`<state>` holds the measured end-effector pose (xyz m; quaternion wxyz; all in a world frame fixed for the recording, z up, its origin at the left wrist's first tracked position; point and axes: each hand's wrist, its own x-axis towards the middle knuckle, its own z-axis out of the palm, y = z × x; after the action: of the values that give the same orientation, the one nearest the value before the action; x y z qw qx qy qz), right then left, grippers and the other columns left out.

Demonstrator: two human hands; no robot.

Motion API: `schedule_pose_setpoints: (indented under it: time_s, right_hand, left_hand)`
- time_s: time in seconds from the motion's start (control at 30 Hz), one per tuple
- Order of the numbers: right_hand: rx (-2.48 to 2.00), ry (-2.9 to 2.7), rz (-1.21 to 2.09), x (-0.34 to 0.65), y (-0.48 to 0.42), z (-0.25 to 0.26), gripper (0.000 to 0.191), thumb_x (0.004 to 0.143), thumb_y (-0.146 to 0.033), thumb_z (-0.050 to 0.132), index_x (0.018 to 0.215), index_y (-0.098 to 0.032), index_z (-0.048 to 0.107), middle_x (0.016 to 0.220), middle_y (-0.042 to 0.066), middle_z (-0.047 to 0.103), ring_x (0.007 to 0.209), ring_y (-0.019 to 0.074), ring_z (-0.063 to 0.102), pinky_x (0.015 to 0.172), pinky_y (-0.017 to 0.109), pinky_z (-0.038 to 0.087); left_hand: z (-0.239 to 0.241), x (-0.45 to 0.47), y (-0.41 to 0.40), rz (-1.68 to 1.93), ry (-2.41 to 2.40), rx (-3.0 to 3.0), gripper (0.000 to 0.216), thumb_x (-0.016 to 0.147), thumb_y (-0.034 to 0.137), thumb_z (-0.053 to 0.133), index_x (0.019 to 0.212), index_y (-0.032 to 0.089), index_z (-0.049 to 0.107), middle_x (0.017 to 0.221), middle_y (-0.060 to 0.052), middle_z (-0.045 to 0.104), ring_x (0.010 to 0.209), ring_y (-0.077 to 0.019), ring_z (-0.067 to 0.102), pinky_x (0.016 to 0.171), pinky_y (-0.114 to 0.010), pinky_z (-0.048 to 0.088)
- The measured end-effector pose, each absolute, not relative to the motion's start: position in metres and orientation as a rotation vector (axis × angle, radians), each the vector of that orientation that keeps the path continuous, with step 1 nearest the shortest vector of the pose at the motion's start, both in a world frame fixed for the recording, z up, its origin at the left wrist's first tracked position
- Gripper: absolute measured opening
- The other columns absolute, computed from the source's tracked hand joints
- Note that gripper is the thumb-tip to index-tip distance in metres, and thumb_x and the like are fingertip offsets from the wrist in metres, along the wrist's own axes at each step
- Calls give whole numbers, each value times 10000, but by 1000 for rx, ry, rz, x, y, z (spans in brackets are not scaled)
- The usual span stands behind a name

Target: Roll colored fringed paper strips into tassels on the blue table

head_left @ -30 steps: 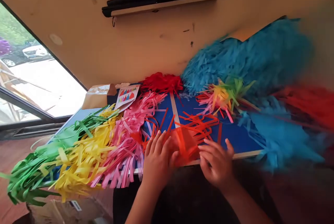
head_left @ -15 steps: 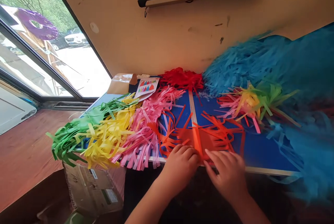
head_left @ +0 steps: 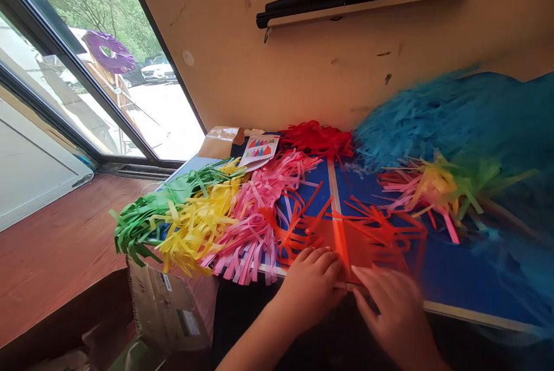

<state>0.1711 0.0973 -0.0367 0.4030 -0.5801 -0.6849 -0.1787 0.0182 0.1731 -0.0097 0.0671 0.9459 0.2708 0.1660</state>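
A: Where is the orange paper [head_left: 357,248] placed?

B: Laid flat at the near edge of the blue table [head_left: 454,273], over the near end of a pale strip [head_left: 333,183]; cut ends are fanned out on both sides

A: Left hand [head_left: 314,283]?

B: Rested at the paper's near edge, fingers bent and kept close together; underside is hidden, so whether paper is pinched cannot be told

A: Right hand [head_left: 392,304]?

B: Held just beside the left one, a bit blurred; thumb and forefinger are spread with a gap seen between, tips brought up to the same edge; contact cannot be confirmed

A: What is set around?

B: Pink fringe [head_left: 255,218] is laid just left, then yellow fringe [head_left: 197,227], then green fringe [head_left: 171,201]; red fringe [head_left: 318,137] is piled behind, a multicoloured bunch [head_left: 437,183] is placed to the right, blue fringe [head_left: 424,117] is heaped beyond it
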Motion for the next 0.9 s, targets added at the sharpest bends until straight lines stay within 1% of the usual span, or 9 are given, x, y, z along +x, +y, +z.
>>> schedule_pose_setpoints:
  time_s: [0.07,0.13,0.23,0.33,0.5,0.6,0.7,0.8,0.9]
  right_hand:
    - [-1526,-1753,-488,173,97,-39,176,869,-254,454,925,-211,615,781,25,651,718,176,531,715,338,331]
    - [-1561,-1772,-484,174,95,-41,196,873,-245,439,890,-221,632,738,19,629,684,169,508,686,334,318]
    - [-1560,-1765,-460,173,93,-41,204,864,-212,440,821,-225,639,722,15,613,695,162,510,700,333,321]
    - [-1546,-1732,-438,172,93,-39,166,846,-198,466,780,-209,617,769,22,623,757,166,537,735,335,341]
    - [-1532,-1696,-378,177,93,-40,128,850,-175,441,821,-205,562,806,26,640,812,180,568,775,356,355]
    - [-1521,-1712,-391,180,93,-40,124,858,-208,440,908,-206,553,787,28,634,771,179,570,760,354,358]
    - [-1578,-1731,-405,177,93,-39,207,860,-263,457,1020,-204,575,742,29,611,743,182,550,740,353,349]
    - [-1615,-1723,-363,173,93,-38,171,850,-277,472,875,-235,636,746,26,600,769,186,529,764,364,334]
    - [-1579,-1704,-313,170,93,-36,191,840,-252,476,720,-238,624,799,18,624,807,181,533,847,387,312]
  left_hand:
    - [-12,18,174,477,768,2900,295,834,344,545,1085,191,560,1121,-19,624,1079,-196,537,987,-358,386]
    - [-15,18,174,489,713,2943,231,861,335,510,1043,207,571,1068,-4,638,1055,-177,547,981,-345,388]
    - [-18,18,174,536,671,2959,183,889,311,464,1011,226,572,1032,11,644,1048,-156,546,1000,-333,363]
    - [-15,18,172,538,687,2918,216,880,318,478,1056,214,551,1045,7,647,1026,-164,563,996,-334,369]
    - [-10,16,170,567,776,2846,403,824,350,553,1174,164,485,1181,-47,600,1063,-207,562,939,-341,426]
    - [-12,15,170,590,806,2864,399,816,318,562,1178,169,485,1212,-52,580,1100,-218,544,923,-348,443]
    - [-14,15,172,587,800,2887,358,816,323,568,1133,165,511,1190,-51,592,1083,-213,555,907,-348,456]
    - [-14,16,173,559,761,2918,255,823,318,565,1024,163,556,1124,-41,621,1028,-204,582,898,-341,462]
    - [-12,17,174,535,726,2933,205,822,297,568,966,152,565,1067,-41,635,966,-193,603,902,-329,458]
